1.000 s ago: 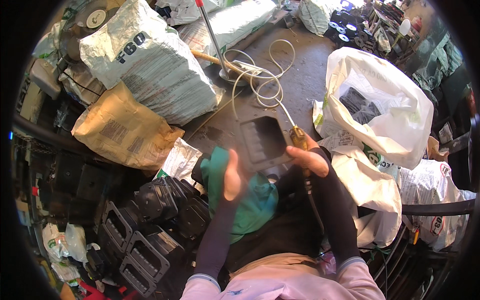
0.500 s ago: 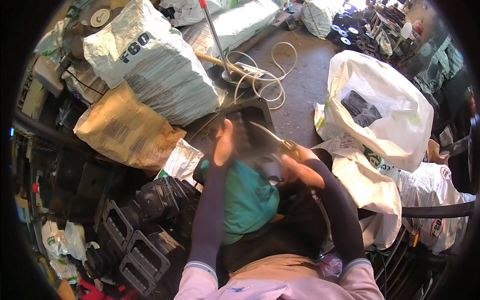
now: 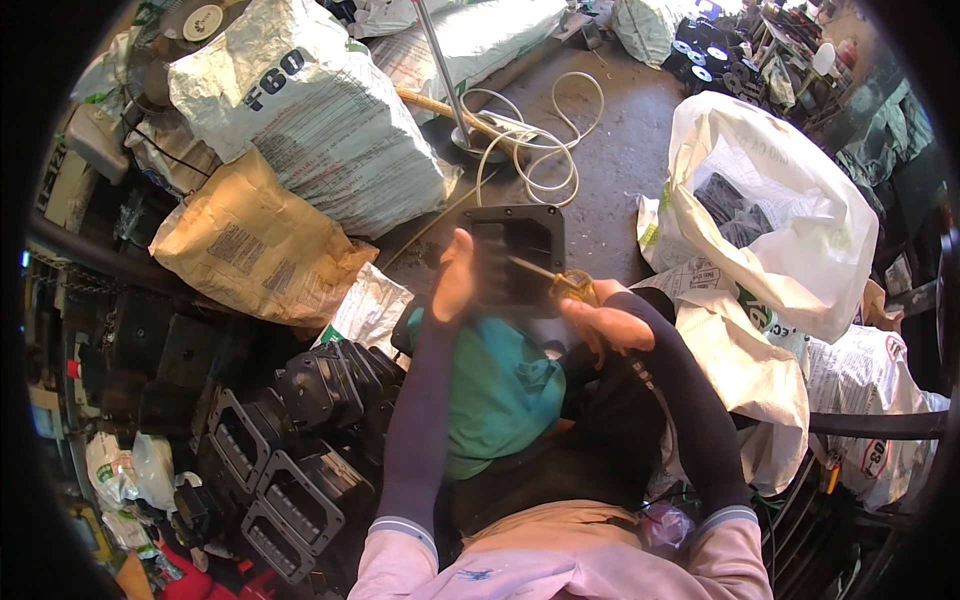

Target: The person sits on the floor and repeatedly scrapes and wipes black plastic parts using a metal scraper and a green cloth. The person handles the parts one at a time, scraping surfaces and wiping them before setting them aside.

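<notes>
My left hand (image 3: 455,278) grips the left side of a black plastic housing (image 3: 552,235) with a square, flanged frame and a hollow middle. Fingers on its far side are hidden or smeared by motion. In my right hand (image 3: 612,318) is a brass-coloured air blow gun (image 3: 572,287). Its thin nozzle (image 3: 532,267) points left across the housing's opening. A hose (image 3: 650,385) hangs from the gun along my right forearm. Below the housing, a teal cloth (image 3: 500,400) lies over my leg.
Several similar black housings (image 3: 290,500) are stacked at the lower left. A brown paper sack (image 3: 260,245) and a large white sack (image 3: 310,130) stand beyond them. An open white sack (image 3: 690,170) holding dark pieces is on the right. A pale looped hose (image 3: 590,115) lies on the floor ahead.
The black housing has turned so its square frame now faces up more squarely. The blow gun stays in my right hand, its nozzle still at the housing. The view has shifted slightly.
</notes>
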A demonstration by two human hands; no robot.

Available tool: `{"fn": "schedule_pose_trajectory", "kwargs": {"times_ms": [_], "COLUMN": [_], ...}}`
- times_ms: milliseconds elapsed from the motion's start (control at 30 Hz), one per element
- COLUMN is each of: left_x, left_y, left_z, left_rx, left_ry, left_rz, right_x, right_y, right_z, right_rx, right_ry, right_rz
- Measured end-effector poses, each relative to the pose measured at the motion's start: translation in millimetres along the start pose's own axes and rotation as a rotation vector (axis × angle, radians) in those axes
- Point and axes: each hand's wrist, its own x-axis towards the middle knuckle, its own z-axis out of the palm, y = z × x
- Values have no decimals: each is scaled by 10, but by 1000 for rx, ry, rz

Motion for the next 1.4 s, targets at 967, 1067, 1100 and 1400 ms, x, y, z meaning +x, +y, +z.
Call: {"fn": "schedule_pose_trajectory", "kwargs": {"times_ms": [967, 1067, 1100, 1400], "left_x": [-102, -67, -57, 83], "left_y": [118, 113, 108, -90], "left_z": [340, 294, 279, -2], "left_rx": [310, 340, 352, 250], "left_ry": [564, 586, 580, 481], "left_rz": [282, 207, 183, 65], "right_x": [-313, -190, -146, 131], "right_y": [203, 204, 198, -5], "right_z": [462, 442, 438, 537], "right_rx": [-690, -688, -679, -610], "right_ry": [407, 451, 472, 540], "right_rz": [29, 46, 16, -132]}}
